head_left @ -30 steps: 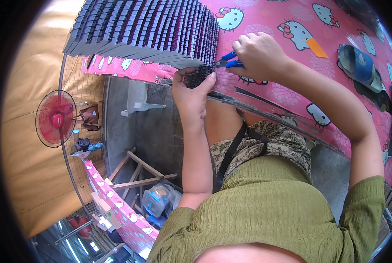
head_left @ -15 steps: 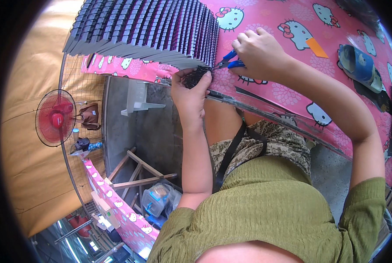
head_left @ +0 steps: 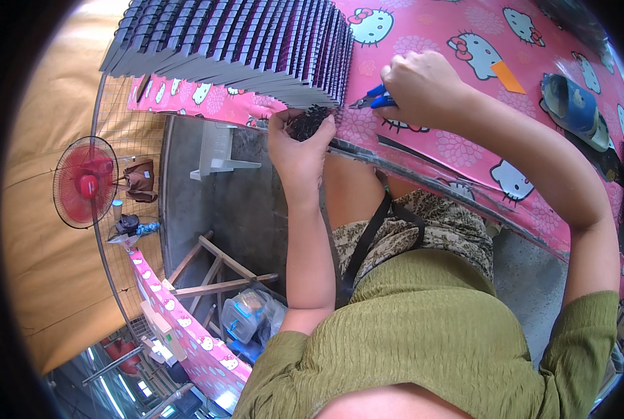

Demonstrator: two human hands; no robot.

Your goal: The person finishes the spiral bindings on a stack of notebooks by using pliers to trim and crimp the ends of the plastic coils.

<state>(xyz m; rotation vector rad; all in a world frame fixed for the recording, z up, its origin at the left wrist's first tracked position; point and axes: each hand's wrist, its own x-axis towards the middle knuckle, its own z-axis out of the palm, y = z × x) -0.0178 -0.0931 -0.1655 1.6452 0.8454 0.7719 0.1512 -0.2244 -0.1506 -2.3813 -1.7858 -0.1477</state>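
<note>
The left hand (head_left: 299,143) was closed around a small dark bristly piece (head_left: 308,123) at the near edge of the counter (head_left: 424,150), which wore a pink cartoon-cat cover. The right hand (head_left: 418,85), just right of that piece, gripped blue-handled pliers (head_left: 372,100) with the tips aimed at it. Just behind the piece, a long stack of dark ribbed panels (head_left: 242,45) stood finished-looking; judging from that, much was done and this piece was in work. A blue sandal (head_left: 576,109) lay well right of the stack.
</note>
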